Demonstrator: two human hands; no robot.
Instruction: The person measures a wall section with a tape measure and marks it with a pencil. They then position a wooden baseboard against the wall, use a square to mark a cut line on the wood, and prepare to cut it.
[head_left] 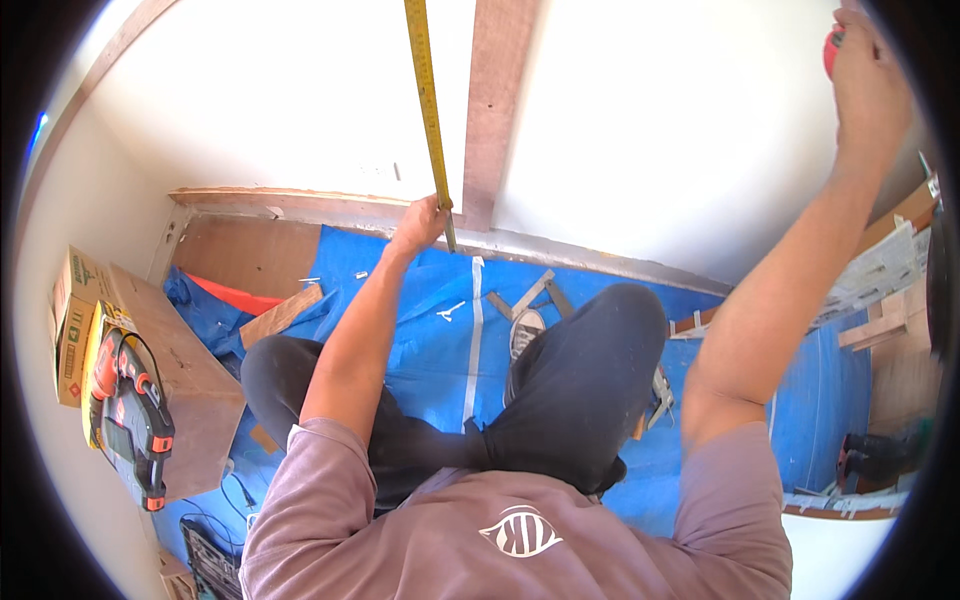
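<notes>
My left hand grips the lower end of a yellow tape measure blade near the foot of the white wall. The blade runs up past the top edge, beside a vertical wooden strip. A horizontal wooden strip lies along the wall's base. My right hand is raised at the upper right, closed on a red object that is partly hidden by my fingers. My legs are bent on the blue sheet below.
A cordless tool and cardboard box rest on a plywood box at left. Offcuts and a metal square lie on the blue sheet. Stacked boards and dark footwear are at right.
</notes>
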